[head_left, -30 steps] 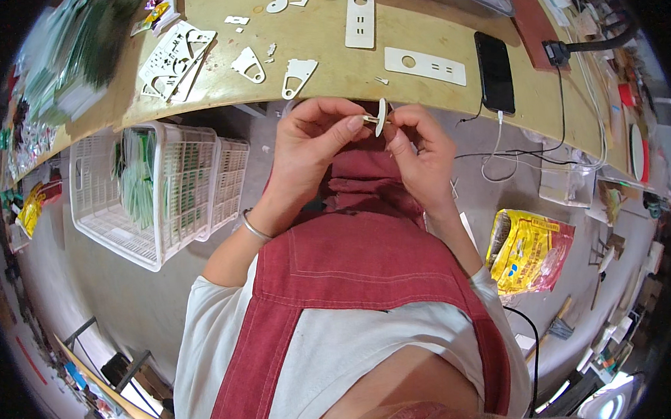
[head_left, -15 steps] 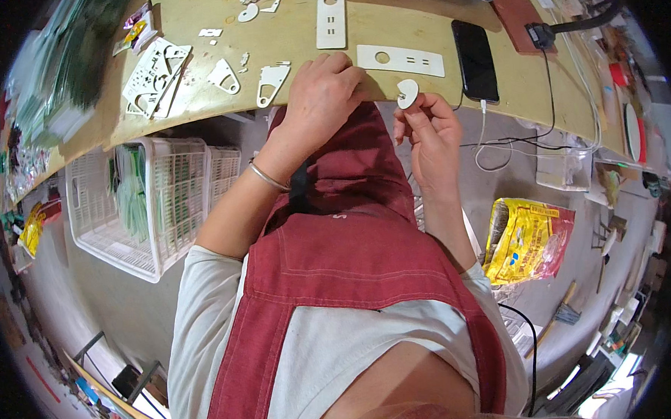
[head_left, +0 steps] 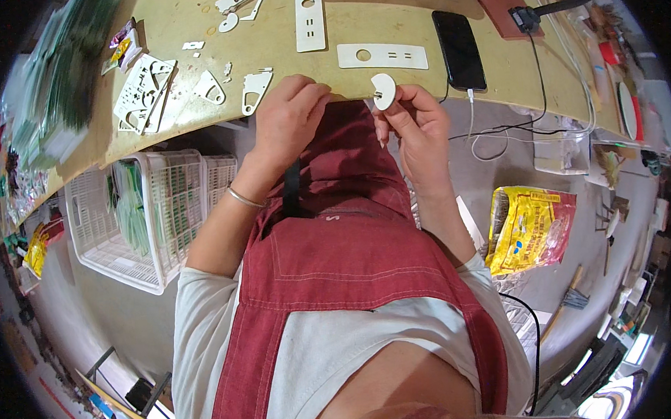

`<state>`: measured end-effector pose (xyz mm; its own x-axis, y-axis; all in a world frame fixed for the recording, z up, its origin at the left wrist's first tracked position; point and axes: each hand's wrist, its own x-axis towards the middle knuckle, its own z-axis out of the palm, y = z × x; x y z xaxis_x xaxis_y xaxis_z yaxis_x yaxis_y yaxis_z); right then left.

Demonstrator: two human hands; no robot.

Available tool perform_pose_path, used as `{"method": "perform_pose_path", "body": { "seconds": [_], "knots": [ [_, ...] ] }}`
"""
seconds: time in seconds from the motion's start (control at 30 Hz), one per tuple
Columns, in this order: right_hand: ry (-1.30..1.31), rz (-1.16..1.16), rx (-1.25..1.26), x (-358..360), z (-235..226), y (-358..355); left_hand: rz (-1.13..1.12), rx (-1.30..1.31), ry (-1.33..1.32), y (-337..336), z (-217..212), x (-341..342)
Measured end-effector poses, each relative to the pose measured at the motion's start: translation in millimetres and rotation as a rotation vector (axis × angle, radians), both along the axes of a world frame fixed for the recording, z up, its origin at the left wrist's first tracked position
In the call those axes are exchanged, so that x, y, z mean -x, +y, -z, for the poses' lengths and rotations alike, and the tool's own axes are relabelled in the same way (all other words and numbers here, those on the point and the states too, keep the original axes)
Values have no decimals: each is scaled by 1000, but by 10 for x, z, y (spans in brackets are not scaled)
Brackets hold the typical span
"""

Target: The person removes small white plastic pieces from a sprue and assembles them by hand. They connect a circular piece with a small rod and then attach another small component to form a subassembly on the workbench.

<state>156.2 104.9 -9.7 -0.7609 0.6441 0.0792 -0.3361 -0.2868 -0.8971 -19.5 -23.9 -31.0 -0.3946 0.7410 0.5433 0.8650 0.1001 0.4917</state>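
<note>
My right hand (head_left: 414,126) pinches a small white half-round piece (head_left: 383,90) at the front edge of the wooden workbench (head_left: 386,25). My left hand (head_left: 289,117) rests with curled fingers on the bench edge just left of it; whether it holds anything is hidden. A white teardrop-shaped cutout (head_left: 255,88) lies right beside my left hand. Two white rectangular plates with holes (head_left: 382,56) (head_left: 309,9) lie on the bench beyond my hands. I wear a red apron (head_left: 352,239) over a pale shirt.
A black phone (head_left: 458,38) on a white cable lies right of the plates. A cut-out white sheet (head_left: 141,85) and small white parts sit at left. White wire baskets (head_left: 146,212) stand below the bench at left, a yellow bag (head_left: 530,226) at right.
Both hands moved from in front of my chest up to the bench edge. The two hands separated; the white piece stays in my right hand and my left hand went onto the bench edge.
</note>
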Motion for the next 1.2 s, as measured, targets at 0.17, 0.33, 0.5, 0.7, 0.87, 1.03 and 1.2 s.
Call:
{"method": "perform_pose_path", "body": {
  "seconds": [0.17,0.33,0.5,0.7,0.87,1.03,1.2],
  "knots": [
    [48,-70,153,29,-24,-37,-35,-231,-777,-123,-164,-152],
    [9,-25,43,77,7,-109,145,-405,-1212,-206,-555,-368],
    [-41,57,-184,120,-43,-192,92,-364,-1335,-247,-731,-458],
    [-43,105,-335,127,-85,-246,121,-418,-1397,-216,-683,-480],
    [-64,217,-555,126,-74,-249,89,-414,-1387,-190,-674,-516],
    [-73,304,-789,125,-80,-251,79,-427,-1399,-193,-663,-516],
    [-70,364,-986,111,-56,-232,65,-424,-1412,-193,-681,-511]
  ]
}}
